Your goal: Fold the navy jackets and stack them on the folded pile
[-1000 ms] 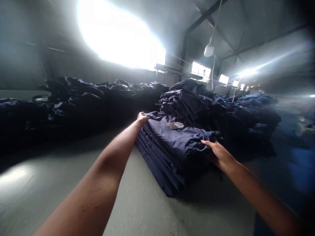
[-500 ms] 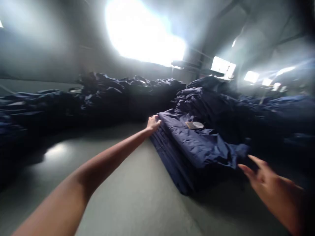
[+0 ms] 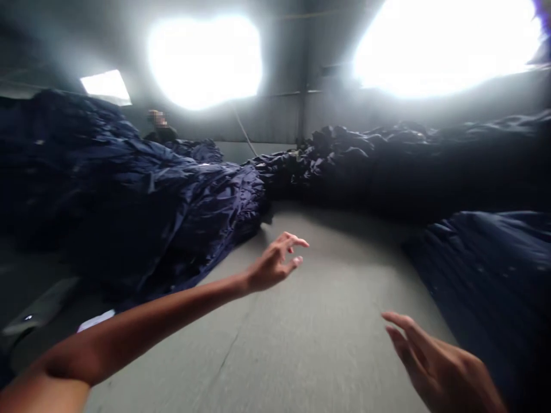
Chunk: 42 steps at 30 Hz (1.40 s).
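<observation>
Head view: dim indoor space, strong white glare from windows [image 3: 206, 63] at upper left and upper right.
Left hand [image 3: 279, 261]: bare, thumb and forefinger well parted, nothing held; poised over the floor, between heap and stack, apart from both.
Right hand [image 3: 434, 361]: bare, fingers stretched out, nothing visible in grasp; just beside the stack at right, contact impossible to tell.
Stack, dark navy fabric, layered and flat-topped [image 3: 495, 258]: low, on the floor at right, partly cut off by the picture edge; small pale specks along the side, nature unclear.
Heap, dark navy fabric, rumpled and glossy-creased [image 3: 202, 212]: large, at left, well apart from the stack, folds hanging in disorder.
Row, near-black bunched fabric [image 3: 365, 166]: along the back wall, details lost in shadow.
Floor, smooth grey-green [image 3: 336, 298]: bare stretch between heap and stack.
White flat item [image 3: 97, 320]: at lower left, partly behind the left forearm [image 3: 172, 310], not identifiable.
Person in dark clothing [image 3: 161, 135]: far behind the heap, hands hidden.
Layered so far: apparently a good number of pieces, judging by the stack's side; count unreadable.
Left over: seemingly much loose fabric in the heap; no piece in transit between hands.
</observation>
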Tool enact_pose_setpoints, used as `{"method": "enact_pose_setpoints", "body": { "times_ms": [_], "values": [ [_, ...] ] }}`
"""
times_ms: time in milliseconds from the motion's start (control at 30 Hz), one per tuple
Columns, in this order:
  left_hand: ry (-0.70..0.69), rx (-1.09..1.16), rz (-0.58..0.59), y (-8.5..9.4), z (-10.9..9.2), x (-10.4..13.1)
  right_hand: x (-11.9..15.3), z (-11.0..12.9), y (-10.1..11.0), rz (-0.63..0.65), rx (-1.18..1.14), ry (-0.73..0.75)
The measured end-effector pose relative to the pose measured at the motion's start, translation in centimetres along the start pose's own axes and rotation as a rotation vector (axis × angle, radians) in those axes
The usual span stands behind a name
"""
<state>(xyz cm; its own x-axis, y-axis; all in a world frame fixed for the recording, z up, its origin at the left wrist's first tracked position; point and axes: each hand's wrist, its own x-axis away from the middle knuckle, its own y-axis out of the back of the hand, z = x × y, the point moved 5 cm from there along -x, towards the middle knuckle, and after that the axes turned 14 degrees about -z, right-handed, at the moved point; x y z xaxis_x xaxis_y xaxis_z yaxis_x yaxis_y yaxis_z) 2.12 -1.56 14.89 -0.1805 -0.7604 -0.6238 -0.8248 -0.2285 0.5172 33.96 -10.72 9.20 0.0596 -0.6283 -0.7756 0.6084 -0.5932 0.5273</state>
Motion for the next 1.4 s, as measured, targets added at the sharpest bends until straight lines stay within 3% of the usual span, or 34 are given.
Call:
{"method": "enact_pose_setpoints", "body": {
  "times_ms": [133,300,400,500,600,667,800,1033,1300,1400],
  "values": [
    [-0.005,-0.268,-0.206,10.7,4.0,1.4,-6.8,8.5,-7.7,0.097,-0.121,0.238],
    [0.002,-0.568,-0.371,22.4,6.4,5.0,-12.2,17.6,-15.3,0.223,-0.285,0.355],
    [0.040,-0.719,-0.455,28.2,7.9,6.7,-14.1,22.0,-18.3,0.295,-0.355,0.381],
    [0.179,-0.845,-0.425,31.6,10.3,7.9,-15.2,25.8,-20.1,0.339,-0.400,0.400],
    [0.329,-0.909,-0.262,32.0,12.4,9.5,-15.4,28.5,-21.1,0.374,-0.438,0.410],
    [0.331,-0.925,-0.231,31.6,12.6,10.3,-15.2,29.6,-21.7,0.397,-0.446,0.422],
    [0.352,-1.007,-0.262,31.2,11.5,10.9,-14.5,30.6,-23.2,0.453,-0.403,0.433],
    [0.427,-1.207,-0.135,30.8,9.8,11.0,-13.5,32.5,-25.9,0.529,-0.356,0.470],
    [0.431,-1.324,-0.011,29.2,9.7,14.5,-11.4,33.2,-26.3,0.608,-0.361,0.474],
    [0.530,-1.309,0.006,29.3,9.6,14.9,-10.8,32.7,-26.7,0.630,-0.389,0.444]
  ]
}}
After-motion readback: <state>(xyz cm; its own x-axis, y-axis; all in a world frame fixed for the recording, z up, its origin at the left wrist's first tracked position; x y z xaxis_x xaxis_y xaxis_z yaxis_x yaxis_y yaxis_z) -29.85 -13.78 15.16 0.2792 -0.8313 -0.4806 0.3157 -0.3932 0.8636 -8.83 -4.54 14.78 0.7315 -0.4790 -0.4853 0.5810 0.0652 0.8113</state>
